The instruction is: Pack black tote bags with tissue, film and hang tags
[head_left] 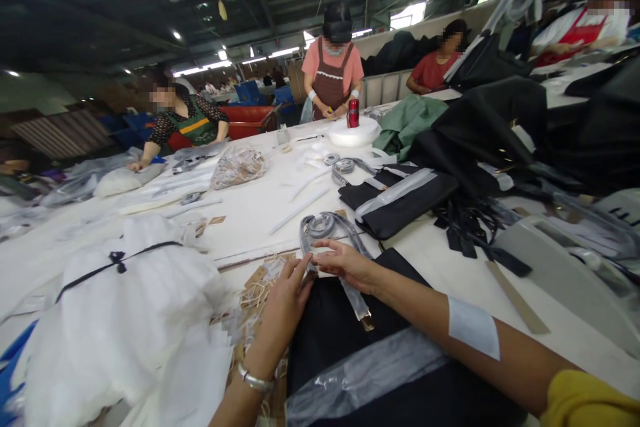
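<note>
Your left hand (290,288) and right hand (346,261) are resting fingertips close together by the strap (327,219) at the black bag's (325,327) top edge — whether they're pinching it, I cannot tell. Plastic wrap (356,299) is already covering the strap, with a clasp (367,321) showing bare; what's left isn't showing. The bag is lying on the table's (250,213) near side, paper tags (255,293) crowding its left edge — more room is lying toward the far edge.

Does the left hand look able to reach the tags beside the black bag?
Probably yes: the tags lie close beside the left hand, with nothing visible between them, though it is now at the strap.
</note>
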Demonstrator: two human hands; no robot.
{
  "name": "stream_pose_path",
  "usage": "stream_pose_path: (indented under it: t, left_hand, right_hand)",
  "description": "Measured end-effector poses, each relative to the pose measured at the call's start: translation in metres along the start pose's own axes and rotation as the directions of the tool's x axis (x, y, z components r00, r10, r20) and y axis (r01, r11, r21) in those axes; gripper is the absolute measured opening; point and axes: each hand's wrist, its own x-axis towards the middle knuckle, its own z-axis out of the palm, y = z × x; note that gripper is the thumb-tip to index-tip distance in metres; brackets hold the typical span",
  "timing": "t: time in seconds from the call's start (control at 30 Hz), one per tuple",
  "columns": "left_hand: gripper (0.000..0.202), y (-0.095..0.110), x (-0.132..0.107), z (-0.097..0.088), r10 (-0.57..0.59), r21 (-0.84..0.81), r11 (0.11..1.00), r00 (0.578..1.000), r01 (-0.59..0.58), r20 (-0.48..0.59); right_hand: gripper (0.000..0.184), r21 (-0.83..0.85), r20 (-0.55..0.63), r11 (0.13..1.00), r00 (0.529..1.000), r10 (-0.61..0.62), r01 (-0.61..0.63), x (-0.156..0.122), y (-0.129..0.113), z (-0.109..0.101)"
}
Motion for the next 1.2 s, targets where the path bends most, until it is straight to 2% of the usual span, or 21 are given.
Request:
stream_pose_path:
  t: [0.07,0.1,0.17,0.23,0.37,0.43,0.5,0.57,0.6,0.63,0.7,0.77,0.83,0.87,0.93,0.97,1.07,1.13,1.2]
  left_hand:
    - [0.05,-0.004,-0.004,-0.003,-0.076,-0.058,0.996,0.997,0.075,-0.019]
    - [0.045,-0.005,-0.006,-0.006,-0.122,-0.091,0.989,0.992,0.119,-0.029]
    - [0.033,-0.007,-0.009,-0.015,-0.22,-0.168,0.964,0.974,0.209,-0.056]
    - [0.028,-0.007,-0.013,-0.027,-0.324,-0.264,0.919,0.942,0.292,-0.086]
    - [0.044,-0.006,-0.027,-0.048,-0.502,-0.412,0.821,0.844,0.396,-0.189]
    - [0.057,-0.011,-0.037,-0.054,-0.539,-0.382,0.815,0.812,0.436,-0.225]
    - [0.067,-0.019,-0.048,-0.054,-0.56,-0.247,0.825,0.795,0.509,-0.232]
    - [0.07,-0.029,-0.056,-0.048,-0.564,-0.032,0.822,0.803,0.569,-0.194]
    - [0.07,-0.033,-0.058,-0.044,-0.544,0.082,0.824,0.824,0.56,-0.161]
    - [0.067,-0.036,-0.058,-0.04,-0.495,0.179,0.839,0.858,0.513,-0.138]
    - [0.062,-0.032,-0.053,-0.034,-0.328,0.309,0.88,0.932,0.361,-0.154]
    - [0.058,-0.014,-0.044,-0.031,-0.162,0.337,0.915,0.967,0.221,-0.194]
    - [0.053,0.018,-0.036,-0.029,-0.058,0.266,0.959,0.987,0.096,-0.149]
    - [0.049,0.036,-0.035,-0.027,-0.015,0.209,0.977,0.996,0.032,-0.084]
    - [0.042,0.073,-0.037,-0.018,0.095,0.096,0.99,0.991,-0.104,0.093]
    - [0.04,0.09,-0.041,-0.011,0.159,0.051,0.984,0.972,-0.17,0.174]
    - [0.043,0.122,-0.059,0.019,0.31,0.01,0.944,0.895,-0.331,0.32]
    - [0.05,0.129,-0.073,0.041,0.347,0.063,0.917,0.866,-0.394,0.361]
    - [0.056,0.128,-0.084,0.059,0.36,0.13,0.891,0.851,-0.435,0.382]
  right_hand:
    - [0.046,0.046,-0.081,0.999,0.997,-0.006,0.01,0.001,0.001,-0.006]
    - [0.043,0.019,-0.123,0.999,0.992,-0.032,0.034,0.001,0.002,-0.01]
    - [0.038,-0.139,-0.165,0.987,0.98,-0.106,0.084,0.003,0.006,-0.016]
    - [0.034,-0.345,-0.13,0.93,0.975,-0.178,0.124,0.004,0.012,-0.021]
    - [0.027,-0.613,-0.023,0.771,0.971,-0.237,0.174,0.006,0.019,-0.027]
    - [0.024,-0.656,0.015,0.731,0.971,-0.237,0.188,0.008,0.021,-0.029]
    - [0.022,-0.678,0.043,0.704,0.967,-0.25,0.212,0.008,0.023,-0.029]
    - [0.021,-0.717,0.074,0.653,0.958,-0.277,0.244,0.006,0.021,-0.027]
    - [0.021,-0.743,0.098,0.614,0.951,-0.294,0.267,0.004,0.019,-0.025]
    - [0.022,-0.771,0.137,0.561,0.939,-0.315,0.301,0.0,0.014,-0.024]
    - [0.022,-0.82,0.238,0.42,0.9,-0.365,0.388,-0.011,-0.003,-0.023]
    - [0.02,-0.863,0.313,0.252,0.855,-0.414,0.437,-0.031,-0.028,-0.03]
    - [0.019,-0.93,0.286,0.086,0.85,-0.443,0.357,-0.06,-0.057,-0.051]
    - [0.019,-0.97,0.215,0.007,0.869,-0.446,0.244,-0.076,-0.071,-0.067]
    - [0.022,-0.98,-0.02,-0.171,0.896,-0.444,-0.107,-0.11,-0.095,-0.106]
    - [0.024,-0.915,-0.175,-0.258,0.882,-0.438,-0.31,-0.127,-0.104,-0.128]
    - [0.022,-0.788,-0.389,-0.282,0.799,-0.459,-0.547,-0.164,-0.117,-0.181]
    - [0.021,-0.733,-0.467,-0.279,0.757,-0.458,-0.621,-0.176,-0.117,-0.2]
    - [0.026,-0.693,-0.509,-0.286,0.729,-0.458,-0.662,-0.179,-0.112,-0.207]
